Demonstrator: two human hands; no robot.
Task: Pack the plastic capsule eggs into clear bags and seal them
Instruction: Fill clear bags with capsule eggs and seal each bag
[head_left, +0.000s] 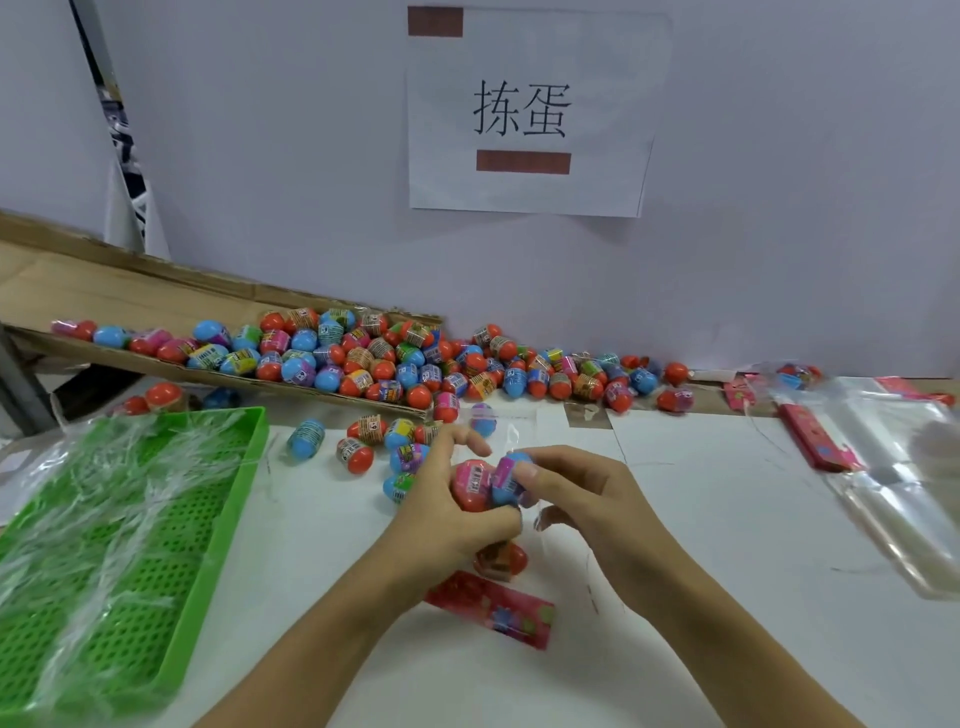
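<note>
Packing workbench: heaped capsule eggs, stacked clear bags.

I see the egg pile along the back wall spilling off a cardboard flap at left, tray front-left, bag stack far right, both hands meeting mid-table between them.

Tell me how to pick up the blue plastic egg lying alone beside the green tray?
Pinch the blue plastic capsule egg across its banded middle, coming from above. It lies on its side on the white table, apart from the green perforated tray, so both long sides look free for fingers.
</note>
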